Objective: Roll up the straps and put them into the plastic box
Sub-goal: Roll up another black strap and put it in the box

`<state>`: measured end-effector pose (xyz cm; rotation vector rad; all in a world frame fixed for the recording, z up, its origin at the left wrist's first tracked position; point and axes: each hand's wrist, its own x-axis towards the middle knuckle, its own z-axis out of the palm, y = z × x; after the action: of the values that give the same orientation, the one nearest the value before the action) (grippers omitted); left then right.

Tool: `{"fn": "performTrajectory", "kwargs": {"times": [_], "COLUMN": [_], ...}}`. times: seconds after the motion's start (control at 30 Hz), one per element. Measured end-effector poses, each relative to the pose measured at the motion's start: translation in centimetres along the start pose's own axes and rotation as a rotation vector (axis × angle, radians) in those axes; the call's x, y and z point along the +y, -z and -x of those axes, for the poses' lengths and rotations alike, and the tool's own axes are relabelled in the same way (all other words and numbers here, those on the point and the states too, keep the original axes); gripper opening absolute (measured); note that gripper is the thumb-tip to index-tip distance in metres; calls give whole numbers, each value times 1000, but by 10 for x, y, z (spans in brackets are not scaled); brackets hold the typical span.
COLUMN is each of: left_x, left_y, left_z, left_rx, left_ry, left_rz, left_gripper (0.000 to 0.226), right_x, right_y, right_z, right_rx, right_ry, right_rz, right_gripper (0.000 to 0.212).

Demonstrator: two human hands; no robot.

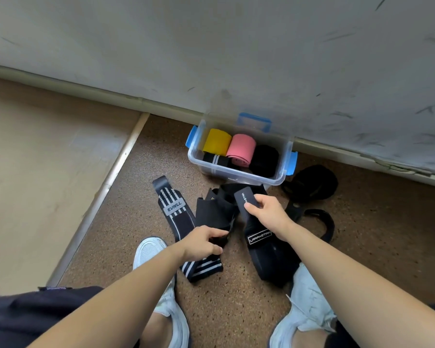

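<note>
Both hands' grip on one black strap (251, 222), box (281, 172) beyond.

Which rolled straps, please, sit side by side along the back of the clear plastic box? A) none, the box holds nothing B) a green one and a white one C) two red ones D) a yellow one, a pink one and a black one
D: the clear plastic box holds a yellow roll, a pink roll and a black roll in a row.
</note>
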<state>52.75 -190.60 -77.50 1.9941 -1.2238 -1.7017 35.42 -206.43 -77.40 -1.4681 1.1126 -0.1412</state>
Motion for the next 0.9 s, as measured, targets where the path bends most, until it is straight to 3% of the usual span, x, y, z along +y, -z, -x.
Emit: {"fn": "performTrajectory", "kwargs": {"times": [0.17, 0.3, 0.37, 0.5, 0.63, 0.7, 0.8, 0.9], "left_x": [-6, -26, -31, -26, -11, -15, -19, -16], "left_y": [8, 24, 32, 46, 37, 29, 24, 31], "left_z": [7, 7, 4, -10, -21, -29, -34, -30], "left_rx": [166, 519, 667, 554, 244, 244, 351, 425], "left_ry": [-54, -10, -11, 14, 51, 50, 26, 10], "left_rz": [1, 30, 9, 68, 470, 431, 373, 538], "left_gripper": [52, 34, 40, 72, 87, 72, 26, 14], "right_x": [-5, 11, 15, 23, 20, 20, 20, 12], "right_y": [-28, -25, -23, -19, -12, -6, 4, 13], "right_z": [-5, -9, -8, -6, -1, 1, 1, -1], "right_rx": [-166, -141, -143, -140, -117, -108, -69, 7], "right_ry": [34, -8, -34, -87, -115, -137, -158, -140], "right_rz": [145, 229, 221, 153, 56, 39, 10, -27], "right_gripper": [17, 17, 16, 13, 14, 15, 13, 9]}}
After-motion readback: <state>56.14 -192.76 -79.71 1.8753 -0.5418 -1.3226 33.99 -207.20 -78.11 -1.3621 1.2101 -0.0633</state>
